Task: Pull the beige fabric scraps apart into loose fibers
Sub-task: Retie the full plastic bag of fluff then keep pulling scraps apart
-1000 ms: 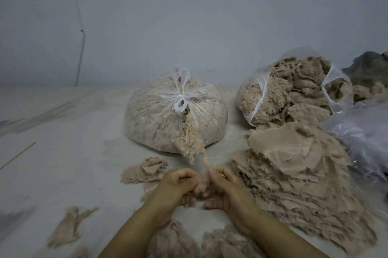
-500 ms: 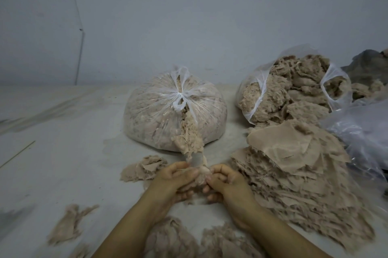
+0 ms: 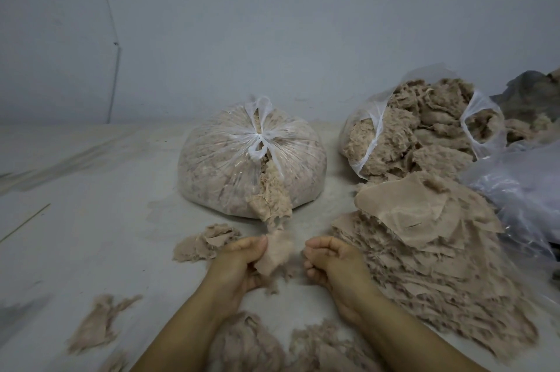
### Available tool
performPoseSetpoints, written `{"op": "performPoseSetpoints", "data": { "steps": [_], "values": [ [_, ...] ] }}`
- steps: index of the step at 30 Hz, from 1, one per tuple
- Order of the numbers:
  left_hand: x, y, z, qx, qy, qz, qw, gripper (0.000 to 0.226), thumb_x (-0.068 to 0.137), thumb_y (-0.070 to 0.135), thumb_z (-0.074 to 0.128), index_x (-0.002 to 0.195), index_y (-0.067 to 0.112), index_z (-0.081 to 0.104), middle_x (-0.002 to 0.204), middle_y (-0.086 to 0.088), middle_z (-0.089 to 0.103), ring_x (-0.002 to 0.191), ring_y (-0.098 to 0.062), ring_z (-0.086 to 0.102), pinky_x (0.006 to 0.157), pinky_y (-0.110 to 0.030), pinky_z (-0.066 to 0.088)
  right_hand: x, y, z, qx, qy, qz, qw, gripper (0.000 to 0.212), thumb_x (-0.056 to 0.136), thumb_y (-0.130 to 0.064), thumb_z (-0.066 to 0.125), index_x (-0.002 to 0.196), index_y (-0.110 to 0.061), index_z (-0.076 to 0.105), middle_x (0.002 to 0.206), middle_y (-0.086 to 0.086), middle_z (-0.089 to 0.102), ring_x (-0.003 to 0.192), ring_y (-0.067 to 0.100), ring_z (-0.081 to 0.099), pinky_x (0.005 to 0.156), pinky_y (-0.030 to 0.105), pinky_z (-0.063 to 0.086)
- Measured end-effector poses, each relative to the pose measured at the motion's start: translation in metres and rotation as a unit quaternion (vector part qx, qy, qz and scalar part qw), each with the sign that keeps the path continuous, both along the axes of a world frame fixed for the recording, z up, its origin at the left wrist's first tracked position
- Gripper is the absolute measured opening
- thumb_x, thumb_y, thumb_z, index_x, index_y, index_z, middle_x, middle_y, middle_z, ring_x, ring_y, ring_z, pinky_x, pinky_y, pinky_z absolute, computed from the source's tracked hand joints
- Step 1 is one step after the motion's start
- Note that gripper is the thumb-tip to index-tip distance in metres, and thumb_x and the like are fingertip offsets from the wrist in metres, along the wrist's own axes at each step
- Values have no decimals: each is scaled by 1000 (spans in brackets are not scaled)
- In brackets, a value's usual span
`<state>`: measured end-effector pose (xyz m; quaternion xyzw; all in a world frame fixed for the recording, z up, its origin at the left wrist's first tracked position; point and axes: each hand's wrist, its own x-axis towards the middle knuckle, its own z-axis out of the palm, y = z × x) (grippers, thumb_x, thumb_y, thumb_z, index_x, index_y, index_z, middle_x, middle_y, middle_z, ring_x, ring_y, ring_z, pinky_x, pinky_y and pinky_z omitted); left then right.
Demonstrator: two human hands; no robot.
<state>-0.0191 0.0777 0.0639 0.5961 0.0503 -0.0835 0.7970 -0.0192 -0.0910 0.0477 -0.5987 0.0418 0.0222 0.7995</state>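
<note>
At the bottom edge of the frame, between the two forearms, lies a heap of loose beige fluffy fibers (image 3: 254, 344), spreading toward the lower centre. A thin torn beige tuft (image 3: 97, 323) lies apart from it at the lower left on the pale grey floor (image 3: 91, 190).

Just above, in the lower middle, the left hand (image 3: 239, 262) grips a small beige fabric scrap (image 3: 277, 253); its fingers are curled round the piece, which stands up frayed between thumb and palm. The right hand (image 3: 336, 259) sits just beside it, a little apart from the scrap, fingers curled inward toward the palm; whether they pinch a few strands of fiber cannot be told. Loose wisps hang below the scrap.

To the left of the left hand, touching the floor, is a small crumpled pile of beige fabric pieces (image 3: 206, 241). To the right of the right hand rises a large stack of flat beige fabric scraps (image 3: 424, 244), layered with ragged edges, filling the right middle of the frame.

Farther back in the centre rests a knotted clear plastic bag stuffed with beige fibers (image 3: 230, 165), some fiber spilling out of a tear on its near side. In the upper right an open clear plastic bag heaped with fluffy beige fibers (image 3: 424, 132) leans beside a crumpled translucent plastic sheet (image 3: 521, 187). Behind everything stands a plain pale grey wall (image 3: 272, 23).
</note>
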Motion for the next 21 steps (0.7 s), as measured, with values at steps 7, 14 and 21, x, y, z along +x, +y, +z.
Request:
{"op": "performPoseSetpoints", "data": {
  "steps": [7, 14, 21],
  "values": [
    [-8, 3, -1, 91, -27, -82, 992, 20, 80, 19, 64, 83, 1, 72, 40, -1, 39, 34, -7, 30, 33, -15, 25, -8, 8, 4, -33, 20, 85, 996, 21, 84, -17, 71, 101, -6, 64, 66, 7, 63, 53, 13, 55, 45, 23, 48],
    [-7, -3, -1, 34, 18, -50, 998, 20, 94, 1, 50, 79, -3, 62, 61, -16, 65, 52, -18, 65, 49, -22, 55, -10, 8, 2, -12, 60, 93, 994, 10, 94, -1, 53, 97, 1, 62, 60, 9, 65, 51, 11, 61, 47, 19, 51],
    [-11, -7, 0, 131, -53, -75, 987, 19, 93, 10, 56, 82, 2, 70, 71, -16, 69, 57, -16, 63, 56, -27, 55, -2, 10, 18, -102, -39, 129, 986, 14, 85, -20, 69, 84, -7, 67, 57, 1, 59, 50, 10, 51, 46, 21, 38]
  ]
}}
